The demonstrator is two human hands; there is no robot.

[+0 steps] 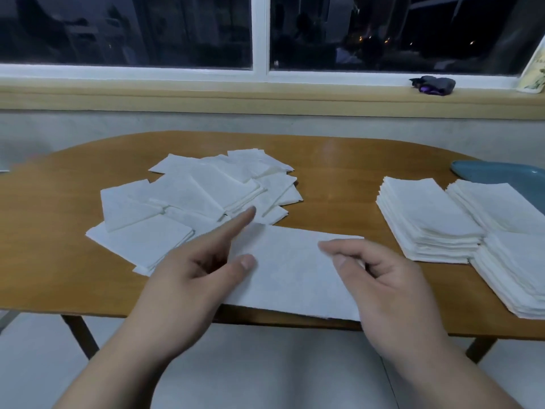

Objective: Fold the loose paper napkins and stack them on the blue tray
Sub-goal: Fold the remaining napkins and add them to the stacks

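Left hand (188, 278) flat, thumb pressing paper napkin (292, 278); right hand (383, 284) pinching its edge. Risk: sheet slips under my thumb, skewing crease.

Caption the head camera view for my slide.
Left hand presses and right hand pinches a flat white paper napkin on the wooden table between loose pile and folded stacks.

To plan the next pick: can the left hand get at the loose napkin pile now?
Probably yes: the left hand lies beside the loose napkin pile, forefinger tip at its near edge, nothing between them.
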